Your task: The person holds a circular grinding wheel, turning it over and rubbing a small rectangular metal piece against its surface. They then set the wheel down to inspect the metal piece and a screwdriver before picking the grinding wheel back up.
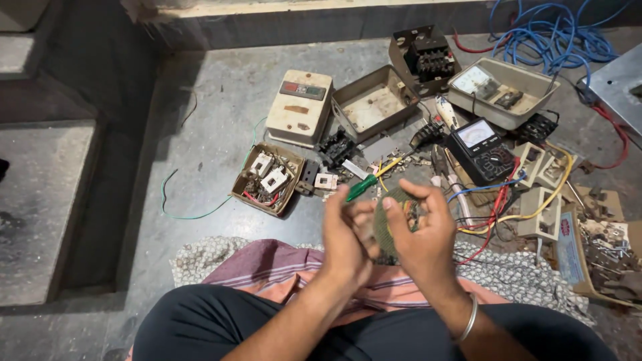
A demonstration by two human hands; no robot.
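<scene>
We sit on the floor (200, 134) with both hands raised over our lap. Our left hand (344, 241) and right hand (421, 234) close together around a small greenish round part (391, 217). The right grip wraps its far side with fingers curled; the left hand is blurred, so we cannot tell how firmly its grip closes.

We judge the part could slip from between the palms and drop into the clutter of screws and switch pieces just below, where it would be hard to find. The green-handled screwdriver (368, 184) lies just beyond our fingers, tip pointing away, and loose red, yellow and blue wires (498, 200) trail near our right wrist; a quick pull could snag them and drag the black multimeter (483, 150).

A cream box with a dark label strip bearing red and green patches (301, 107) lies ahead. At far right, a flat blue-and-white packet with a red round mark (568, 244) leans beside a cardboard tray of screws (608, 254).
</scene>
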